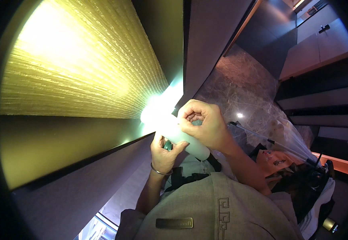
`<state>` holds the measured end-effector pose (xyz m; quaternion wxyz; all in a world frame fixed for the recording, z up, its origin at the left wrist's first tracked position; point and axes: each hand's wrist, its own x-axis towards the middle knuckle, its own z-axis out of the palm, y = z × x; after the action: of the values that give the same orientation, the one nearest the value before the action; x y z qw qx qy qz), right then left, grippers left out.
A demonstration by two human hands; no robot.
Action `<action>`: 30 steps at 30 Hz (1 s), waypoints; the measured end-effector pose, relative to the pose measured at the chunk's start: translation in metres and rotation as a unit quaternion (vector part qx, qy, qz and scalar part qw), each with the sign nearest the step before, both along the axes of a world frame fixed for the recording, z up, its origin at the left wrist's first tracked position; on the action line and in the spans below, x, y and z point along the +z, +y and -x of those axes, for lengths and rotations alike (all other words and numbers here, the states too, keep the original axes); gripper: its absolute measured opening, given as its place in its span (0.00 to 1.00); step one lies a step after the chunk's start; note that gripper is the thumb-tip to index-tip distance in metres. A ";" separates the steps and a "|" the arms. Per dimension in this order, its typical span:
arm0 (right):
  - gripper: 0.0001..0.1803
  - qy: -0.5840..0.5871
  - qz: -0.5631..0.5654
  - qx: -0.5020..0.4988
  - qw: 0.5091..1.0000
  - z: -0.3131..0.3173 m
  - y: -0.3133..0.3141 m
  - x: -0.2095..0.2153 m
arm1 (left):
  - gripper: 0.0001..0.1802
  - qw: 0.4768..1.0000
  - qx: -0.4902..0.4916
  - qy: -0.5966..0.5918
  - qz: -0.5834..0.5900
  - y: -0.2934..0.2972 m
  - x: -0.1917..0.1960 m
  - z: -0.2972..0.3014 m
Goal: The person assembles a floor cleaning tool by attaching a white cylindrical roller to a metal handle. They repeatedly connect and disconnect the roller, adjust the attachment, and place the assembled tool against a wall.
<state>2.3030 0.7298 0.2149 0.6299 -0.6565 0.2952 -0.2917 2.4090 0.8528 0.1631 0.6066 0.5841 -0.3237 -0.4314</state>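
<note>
A white frosted cylinder (194,148), like a lampshade tube, slants across the middle in front of me. Its upper end runs into a very bright glow (157,110) that hides detail there. My left hand (165,151) is closed around the cylinder's left side, thumb on top, with a dark green band-like thing (168,145) at its fingers. Above the cylinder, my right hand (204,122) has its fingers curled in a pinch next to the glow. A small dark piece (175,112) shows by those fingertips; whether they hold it is unclear.
A textured yellow lit panel (82,72) fills the upper left, framed by dark-edged wall faces (212,44). At right lie a marbled floor (242,80), a clear plastic-like sheet with rods (286,138), an orange bag (274,162) and dark bags (302,184).
</note>
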 end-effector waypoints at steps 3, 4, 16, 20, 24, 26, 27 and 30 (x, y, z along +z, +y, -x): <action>0.01 -0.018 -0.137 0.029 0.990 0.005 -0.009 0.001 | 0.26 0.992 -0.041 0.115 0.017 0.001 0.002 -0.002; 0.02 -0.025 -0.195 0.042 0.980 0.006 -0.011 0.002 | 0.26 0.986 -0.054 0.155 0.030 0.001 0.003 -0.003; 0.05 0.017 -0.008 0.013 1.000 -0.004 0.003 -0.007 | 0.24 0.994 -0.103 0.021 -0.040 -0.012 0.003 -0.007; 0.04 0.019 -0.090 0.016 0.996 0.001 -0.006 -0.004 | 0.24 0.994 -0.091 0.062 -0.028 -0.014 0.004 -0.008; 0.06 0.003 -0.127 0.036 0.991 0.006 -0.011 0.002 | 0.27 0.971 -0.141 0.192 -0.017 -0.020 0.024 -0.009; 0.04 -0.009 -0.167 0.039 0.985 0.010 -0.015 0.002 | 0.28 0.960 -0.168 0.224 -0.012 -0.018 0.018 -0.014; 0.04 -0.014 -0.148 0.035 0.988 0.012 -0.017 0.004 | 0.29 0.957 -0.183 0.227 -0.011 -0.016 0.006 -0.020; 0.03 -0.013 -0.105 0.025 0.994 0.018 -0.024 0.005 | 0.32 0.950 -0.170 0.261 0.014 -0.015 -0.003 -0.017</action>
<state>2.2854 0.7057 0.2197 0.7064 -0.5899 0.2993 -0.2519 2.4264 0.8373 0.1604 0.5959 0.3788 -0.2542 -0.6609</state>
